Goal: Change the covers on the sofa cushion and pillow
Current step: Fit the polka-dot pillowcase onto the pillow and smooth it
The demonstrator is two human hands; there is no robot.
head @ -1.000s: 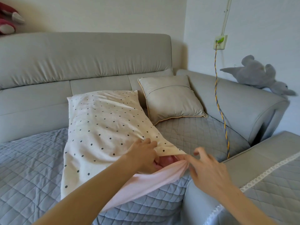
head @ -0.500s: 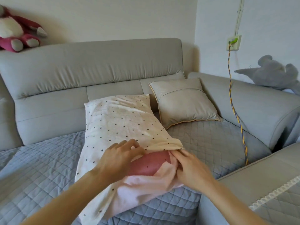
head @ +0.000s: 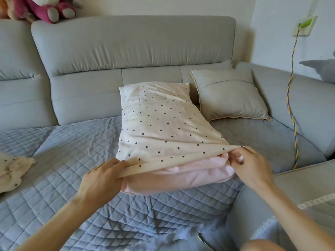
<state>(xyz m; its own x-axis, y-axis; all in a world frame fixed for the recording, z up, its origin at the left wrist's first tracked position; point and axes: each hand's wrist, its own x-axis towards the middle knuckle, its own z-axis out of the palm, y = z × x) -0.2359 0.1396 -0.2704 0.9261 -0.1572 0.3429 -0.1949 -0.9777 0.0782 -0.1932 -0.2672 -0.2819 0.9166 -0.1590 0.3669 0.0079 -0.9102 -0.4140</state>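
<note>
Now, dotted cover's hem (head: 181, 159) taut between fingers (head: 116, 163)

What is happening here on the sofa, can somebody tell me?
A person is working on a pillow that lies on the sofa. The left hand and the right hand each grip the open edge of the dotted pillowcase, stretching it wide. The pink pillow is mostly inside, with its near end sticking out. A grey cushion leans at the back, untouched, and a crumpled dotted cloth lies to the left.
</note>
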